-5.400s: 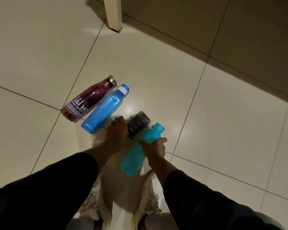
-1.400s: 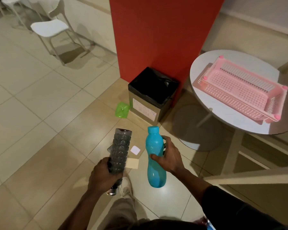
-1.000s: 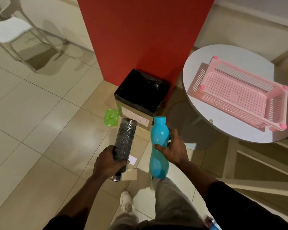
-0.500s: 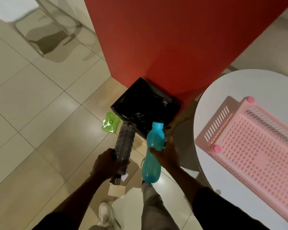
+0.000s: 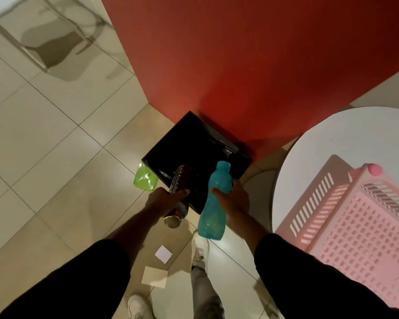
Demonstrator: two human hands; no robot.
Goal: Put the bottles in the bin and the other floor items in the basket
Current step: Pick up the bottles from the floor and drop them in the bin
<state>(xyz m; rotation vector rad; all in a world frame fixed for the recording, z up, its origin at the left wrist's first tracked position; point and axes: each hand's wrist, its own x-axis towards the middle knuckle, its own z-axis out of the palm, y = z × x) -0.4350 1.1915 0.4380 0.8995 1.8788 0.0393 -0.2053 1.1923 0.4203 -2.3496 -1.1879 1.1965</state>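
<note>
My left hand (image 5: 162, 200) grips a dark ribbed bottle (image 5: 179, 180), its metal cap end pointing back at me. My right hand (image 5: 234, 199) grips a teal plastic bottle (image 5: 213, 203) around its waist, cap pointing away. Both bottles are held over the near edge of the black-lined bin (image 5: 194, 146), which stands against a red wall. A pink slotted basket (image 5: 355, 215) lies on the round white table (image 5: 346, 134) to the right. On the floor lie a green plastic container (image 5: 145, 178) against the bin's left corner, a white paper square (image 5: 163, 253) and a beige card (image 5: 154, 276).
The red wall (image 5: 240, 54) stands right behind the bin. Chair legs and their shadow (image 5: 55, 42) sit at the upper left on the tiled floor. My white shoes (image 5: 199, 249) are close to the papers and the bin.
I have stepped closer to the bin. Both hands have carried their bottles forward until they hang over its near edge. The table and basket have slid nearer on the right.
</note>
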